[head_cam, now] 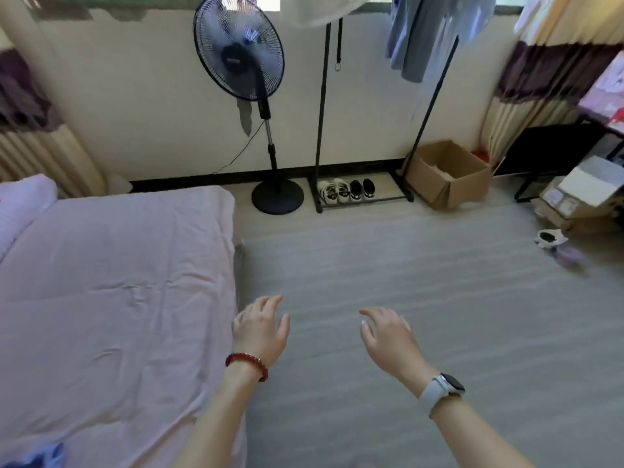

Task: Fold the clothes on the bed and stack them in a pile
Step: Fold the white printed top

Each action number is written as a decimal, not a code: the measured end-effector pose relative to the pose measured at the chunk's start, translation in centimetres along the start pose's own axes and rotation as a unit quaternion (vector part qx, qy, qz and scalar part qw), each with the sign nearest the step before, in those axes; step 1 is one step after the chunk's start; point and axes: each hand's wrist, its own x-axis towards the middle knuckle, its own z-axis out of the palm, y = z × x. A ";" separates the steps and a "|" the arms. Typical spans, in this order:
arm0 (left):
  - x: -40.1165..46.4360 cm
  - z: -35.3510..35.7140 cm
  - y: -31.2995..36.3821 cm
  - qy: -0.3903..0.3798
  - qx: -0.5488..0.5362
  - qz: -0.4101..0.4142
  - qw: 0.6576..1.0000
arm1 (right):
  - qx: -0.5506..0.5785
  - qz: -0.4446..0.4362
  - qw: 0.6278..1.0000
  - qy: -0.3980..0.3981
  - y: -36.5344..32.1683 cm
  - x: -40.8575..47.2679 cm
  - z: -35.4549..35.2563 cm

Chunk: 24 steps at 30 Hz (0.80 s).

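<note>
- Two bare hands of yours hover over the grey floor (pixel 422 282): left hand (pixel 261 327) and right hand (pixel 388 339), fingers loosely spread, holding nothing.
- Left lies the pink-sheeted bed (pixel 111 282); a blue crumpled garment (pixel 40 456) peeks at its near-left corner.

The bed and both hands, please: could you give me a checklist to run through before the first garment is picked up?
1. Left hand free: ok, fingers relaxed, holding nothing.
2. Right hand free: ok, fingers spread, holding nothing.
3. Hands over the bed: not ok, the left hand is at its edge and the right hand is over the floor.
4. Clothes in sight: cannot tell, only a scrap of blue cloth shows at the bottom left corner.
5. Flat space for folding: ok, the pink cover lies bare and fairly smooth.
6. Pile started: not ok, no folded stack is in view.
</note>
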 end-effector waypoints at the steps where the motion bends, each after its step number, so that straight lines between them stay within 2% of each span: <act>1: 2.1 0.0 -0.5 0.001 -0.004 -0.019 1.000 | 0.002 -0.012 1.000 -0.005 -0.2 3.0 -0.1; 8: 20.1 -1.6 -3.0 0.040 0.028 -0.102 0.994 | 0.005 -0.105 0.994 -0.038 -2.6 25.6 -0.8; 14: 33.5 -4.2 -5.3 0.056 0.058 -0.195 0.978 | -0.067 -0.192 0.972 -0.115 -6.7 43.3 -2.0; 19: 42.9 -6.5 -10.2 0.073 0.052 -0.296 0.951 | -0.087 -0.269 0.946 -0.158 -13.7 57.3 -1.3; 24: 54.5 -9.2 -16.9 0.079 0.048 -0.345 0.934 | -0.107 -0.315 0.928 -0.168 -22.1 71.5 0.9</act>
